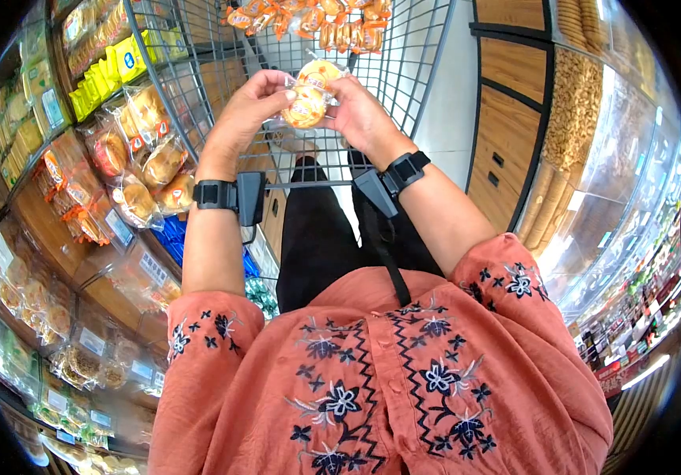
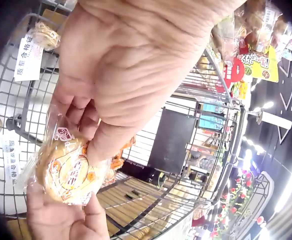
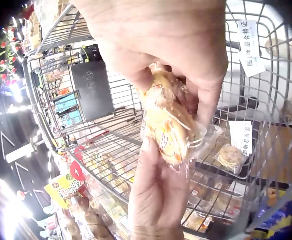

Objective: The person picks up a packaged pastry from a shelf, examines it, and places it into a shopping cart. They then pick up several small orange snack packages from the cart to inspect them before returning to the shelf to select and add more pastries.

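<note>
Two round pastries point(image 1: 306, 107) up over the wire cart point(image 1: 309, 184), left grip point(image 1: 249, 109) and right grip point(image 1: 366, 119) both clamped on them from opposite sides, probably to steady them without squashing anything. Golden, flattish discs in shiny, crinkly clear plastic point(image 2: 56, 126). Orange-ended packets point(image 1: 352, 36) lie just beyond the grips, stiff metal mesh underneath.

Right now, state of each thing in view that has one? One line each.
Left hand: pinching the round pastries, thumb on top
Right hand: holding the round pastries from the other side
Round pastries: in clear wrappers, held above the cart
Wire shopping cart: upright, open-topped
Black wrist straps: fastened, one per wrist
Bread rolls: bagged, on display
</note>
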